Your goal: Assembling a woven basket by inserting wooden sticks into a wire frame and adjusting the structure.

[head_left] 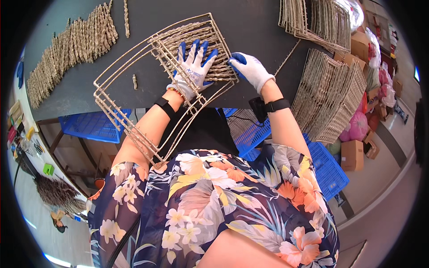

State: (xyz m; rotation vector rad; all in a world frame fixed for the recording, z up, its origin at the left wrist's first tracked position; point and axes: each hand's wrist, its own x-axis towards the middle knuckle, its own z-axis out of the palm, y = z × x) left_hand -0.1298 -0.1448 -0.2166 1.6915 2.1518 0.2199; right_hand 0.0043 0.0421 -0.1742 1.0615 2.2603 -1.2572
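- Well left of the left hand, a row of twisted strips (73,47) lies on the counter (254,31); a sweep of the forearm could scatter it.
- Nearer that hand lies a short loose piece (135,81), easily knocked off the near edge.
- The wire frame (163,54) sits under and between both hands, its open end jutting left over the forearm; lifting the arm could snag the sleeve (127,187) or tip the frame.
- The left hand (193,71) lies flat, fingers spread on the slats (190,32), with wires crossing near its wrist; pressing unevenly might bend or shift them.
- The right hand (254,70), apart from the left, curls at the frame's right side; how firmly it grips, I cannot tell. A loose hold could let the frame pivot.
- Just right of it, a thin rod (287,58) and, beyond, stacked frames (325,96) could catch an elbow.
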